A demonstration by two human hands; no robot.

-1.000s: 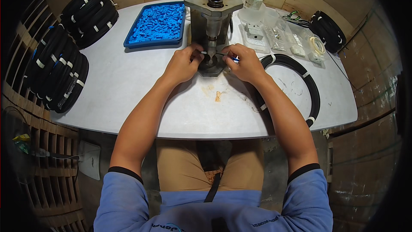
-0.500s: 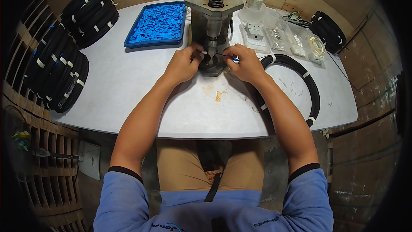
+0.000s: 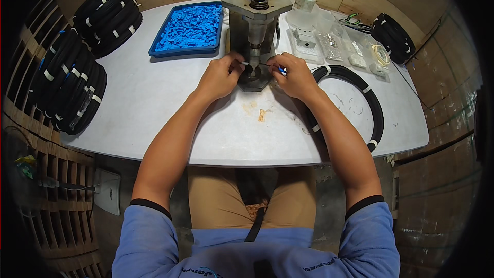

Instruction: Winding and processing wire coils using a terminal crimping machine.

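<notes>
A metal bench press (image 3: 251, 20) stands at the far middle of the table, its vertical ram above a small tool at the base. My left hand (image 3: 222, 76) is closed in a pinch at the left of that tool, with a small pale piece (image 3: 245, 63) at its fingertips. On the other side my right hand (image 3: 293, 74) pinches a thin dark cable (image 3: 264, 65), whose end points in towards the tool. A small blue piece (image 3: 282, 71) shows between the right fingers. Whether the cable and the pale piece touch cannot be made out.
Left of the press lies a dark blue tray (image 3: 154, 53) heaped with small blue parts. Coils of black cable (image 3: 69, 87) are stacked at the left, and another coil (image 3: 380, 116) lies by my right forearm. Clear bins (image 3: 329, 46) and a white bottle (image 3: 305, 1) stand at the back right.
</notes>
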